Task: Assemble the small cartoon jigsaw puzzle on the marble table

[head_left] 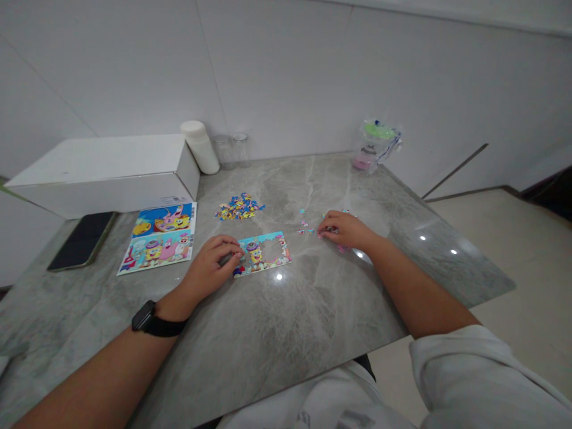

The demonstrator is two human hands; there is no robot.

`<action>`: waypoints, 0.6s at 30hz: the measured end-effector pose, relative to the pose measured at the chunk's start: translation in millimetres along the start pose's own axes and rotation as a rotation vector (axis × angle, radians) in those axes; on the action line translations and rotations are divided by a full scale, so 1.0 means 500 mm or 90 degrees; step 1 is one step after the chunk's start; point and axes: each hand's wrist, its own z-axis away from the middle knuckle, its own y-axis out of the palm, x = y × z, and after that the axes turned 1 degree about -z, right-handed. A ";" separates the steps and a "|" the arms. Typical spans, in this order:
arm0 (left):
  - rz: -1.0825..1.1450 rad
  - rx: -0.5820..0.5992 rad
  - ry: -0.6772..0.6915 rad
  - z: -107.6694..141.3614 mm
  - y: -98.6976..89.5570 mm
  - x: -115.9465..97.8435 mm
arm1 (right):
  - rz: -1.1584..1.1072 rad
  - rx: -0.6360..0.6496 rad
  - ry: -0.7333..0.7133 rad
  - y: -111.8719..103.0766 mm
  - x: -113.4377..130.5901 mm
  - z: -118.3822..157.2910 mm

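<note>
A partly assembled cartoon jigsaw puzzle (255, 253) lies flat on the table, with a bare gap right of its middle and border pieces around it. My left hand (213, 266), wearing a black watch, is curled at the puzzle's left edge, thumb and fingertips closed on it. To the right, my right hand (343, 229) has its fingertips pinched together low over small loose jigsaw pieces (311, 232); a piece seems to be between them, largely hidden. Other pink and blue pieces lie around and partly under that hand.
A heap of blue and yellow pieces (240, 207) lies behind the puzzle. Leftward are a printed picture sheet (159, 247), phone (83, 241) and white box (102, 173). A white bottle (201, 149), clear glasses (232, 152) and plastic bag (375, 148) stand near the wall.
</note>
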 end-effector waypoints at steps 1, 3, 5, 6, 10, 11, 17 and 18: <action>-0.001 -0.001 0.001 0.000 0.000 0.000 | -0.010 0.007 -0.013 0.000 0.004 0.000; -0.004 -0.002 0.003 -0.001 -0.001 -0.001 | -0.020 0.019 -0.024 -0.002 0.008 0.001; -0.005 -0.001 0.004 -0.001 -0.001 -0.002 | -0.020 0.019 -0.018 -0.009 0.006 0.003; -0.005 0.000 0.003 -0.002 -0.001 -0.002 | -0.015 0.008 -0.007 -0.014 0.001 0.005; -0.005 0.003 -0.003 -0.002 -0.001 -0.002 | 0.041 -0.119 0.098 -0.042 -0.032 0.016; -0.006 0.003 -0.004 -0.002 -0.001 -0.002 | 0.059 -0.150 0.130 -0.049 -0.042 0.020; -0.002 -0.004 -0.002 -0.002 -0.003 -0.004 | 0.126 -0.215 0.238 -0.068 -0.079 0.034; -0.003 -0.005 -0.002 -0.002 -0.004 -0.003 | 0.129 -0.214 0.243 -0.065 -0.081 0.033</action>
